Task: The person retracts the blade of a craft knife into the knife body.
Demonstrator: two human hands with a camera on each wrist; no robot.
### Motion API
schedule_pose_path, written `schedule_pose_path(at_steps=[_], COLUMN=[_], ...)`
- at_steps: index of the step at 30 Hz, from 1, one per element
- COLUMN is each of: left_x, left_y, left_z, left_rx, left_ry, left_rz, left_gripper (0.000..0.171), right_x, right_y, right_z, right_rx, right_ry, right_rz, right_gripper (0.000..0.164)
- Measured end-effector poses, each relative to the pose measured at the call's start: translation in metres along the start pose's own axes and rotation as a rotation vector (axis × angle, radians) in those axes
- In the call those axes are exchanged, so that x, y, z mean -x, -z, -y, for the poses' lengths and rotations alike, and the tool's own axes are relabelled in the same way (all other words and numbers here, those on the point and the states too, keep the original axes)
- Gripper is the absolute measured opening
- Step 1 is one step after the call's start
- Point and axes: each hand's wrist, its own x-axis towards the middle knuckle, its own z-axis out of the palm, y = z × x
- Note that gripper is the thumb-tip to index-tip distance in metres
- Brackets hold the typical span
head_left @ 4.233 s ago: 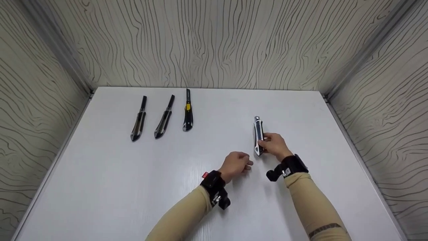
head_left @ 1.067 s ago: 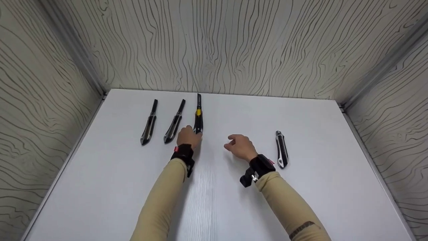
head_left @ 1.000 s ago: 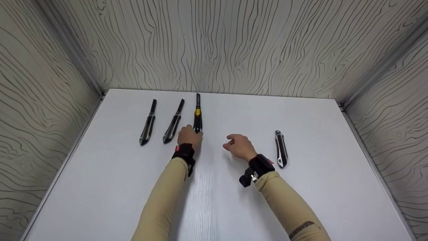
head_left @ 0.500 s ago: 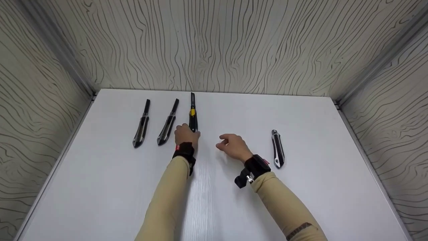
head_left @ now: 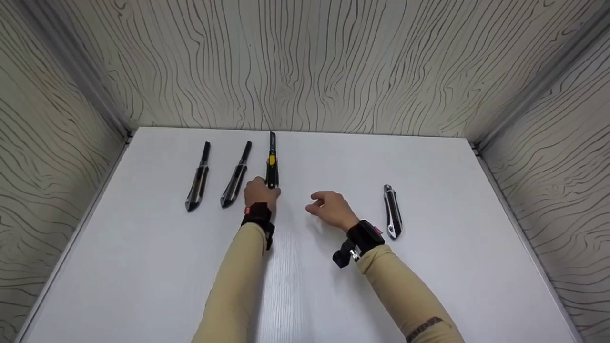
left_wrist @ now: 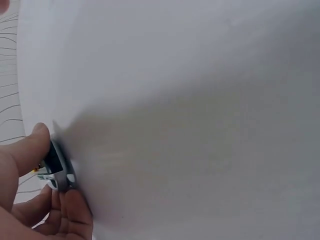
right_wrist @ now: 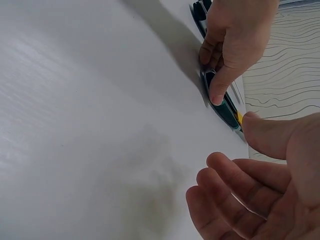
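Note:
In the head view a black utility knife (head_left: 272, 172) with a yellow slider lies pointing at the back wall, its blade end near the table's far edge. My left hand (head_left: 260, 193) pinches its near end. The left wrist view shows thumb and fingers on either side of the knife's butt end (left_wrist: 60, 172). My right hand (head_left: 332, 209) hovers to the right, thumb and fingers apart and loosely bent, holding nothing. Beyond it, at the right, lies a utility knife (head_left: 392, 213) with a black-and-silver handle, its blade not showing.
Two more dark utility knives, one at the far left (head_left: 197, 186) and one beside my left hand (head_left: 234, 183), lie roughly parallel with their blade ends toward the back. The white table (head_left: 143, 267) is walled in by wood-grain panels (head_left: 295, 62) at the back and sides.
Earlier my right hand held the black-and-silver utility knife; that knife now lies released at the right. My left hand has moved left onto the yellow-slider knife. Over the last second both hands barely move.

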Motion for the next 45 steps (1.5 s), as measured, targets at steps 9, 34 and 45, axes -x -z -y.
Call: schedule_pose_path(at_steps=[9,34,45], left_x=[0.006,0.003,0.012], left_y=[0.000,-0.001,-0.001], left_z=[-0.004,0.000,-0.001], left_rx=[-0.166,-0.280,-0.173], left_ry=[-0.056,-0.160,-0.228], left_rz=[-0.022,-0.097,-0.106], left_gripper=[0.032,0.021,0.019], right_x=[0.003,0.007,0.012], right_y=[0.000,0.002,0.007], right_z=[-0.003,-0.016,-0.022], right_rx=[0.001,-0.018,-0.023], right_ry=[-0.003,-0.005,-0.044], right_rz=[0.014,0.004,0.009], right_gripper=[0.045,0.044,0.044])
